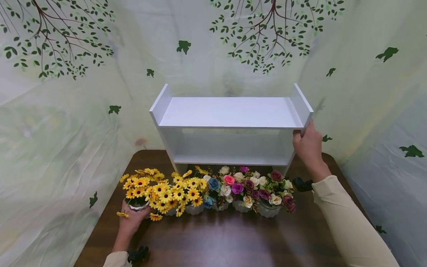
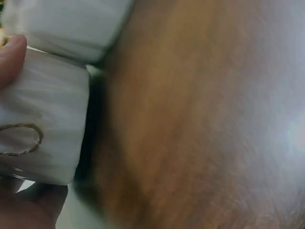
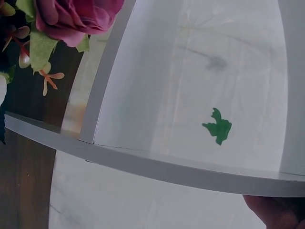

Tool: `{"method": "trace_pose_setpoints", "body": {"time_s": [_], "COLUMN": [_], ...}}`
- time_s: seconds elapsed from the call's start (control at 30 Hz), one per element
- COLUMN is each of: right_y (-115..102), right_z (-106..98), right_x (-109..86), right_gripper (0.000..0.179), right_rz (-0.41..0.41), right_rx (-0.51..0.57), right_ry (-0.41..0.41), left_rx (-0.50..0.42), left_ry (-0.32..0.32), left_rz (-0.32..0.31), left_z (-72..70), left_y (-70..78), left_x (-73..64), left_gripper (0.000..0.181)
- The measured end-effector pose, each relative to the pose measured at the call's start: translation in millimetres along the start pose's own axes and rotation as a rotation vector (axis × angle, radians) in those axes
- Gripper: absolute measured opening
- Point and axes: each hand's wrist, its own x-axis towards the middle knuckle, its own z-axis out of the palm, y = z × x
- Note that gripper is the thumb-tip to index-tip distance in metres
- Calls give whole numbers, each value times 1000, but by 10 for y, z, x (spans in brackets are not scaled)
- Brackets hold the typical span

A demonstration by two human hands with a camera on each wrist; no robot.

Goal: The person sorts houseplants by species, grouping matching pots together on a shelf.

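Arranging looks mostly done, judging by how things lie: the white shelf unit stands upright nr the far edge of the surface, and potted flowers run in a row in front of it, approx. parallel to that edge. Yellow flowers make up the left part of the row; mixed roses in blue, cream, pink & purple make up the right part, the pale pots close together. What's left, prob., is settling the end pot & the unit itself, b/c both are in hand. L grip wraps round that end pot, at the row's left end, nr the surface's left edge; L wrist view shows it pale w/ a twine loop, right beside a second pale pot. View's tight & blurry there, so can't tell if the base rests on the surface or hangs just above. R grip holds the unit's right side panel at abt top-board height, toward the surface's far right corner, w/ the roses nearby.
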Motion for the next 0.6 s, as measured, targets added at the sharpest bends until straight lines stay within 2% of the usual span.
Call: {"method": "trace_pose_setpoints", "body": {"time_s": [0.1,0.17,0.33,0.47,0.6], "right_y": [-18,-27,-15,6,19], "right_z": [14,9,-16,-17,-12], "right_x": [5,10,12,6,-8], "right_gripper": [35,35,34,36,36], "right_rz": [-15,-25,-34,-27,-19], "right_rx": [11,14,7,8,12], "right_ry": [-13,-11,12,4,0], "left_rx": [-6,12,43,80,144], "left_ry": [53,66,96,127,101], "left_rz": [-9,-6,30,83,170], "left_z": [-82,-169,-413,-598,-746], "left_y": [114,227,614,969,1308], "left_x": [-46,-71,-136,-216,-306], "left_gripper": [105,106,110,111,109]}}
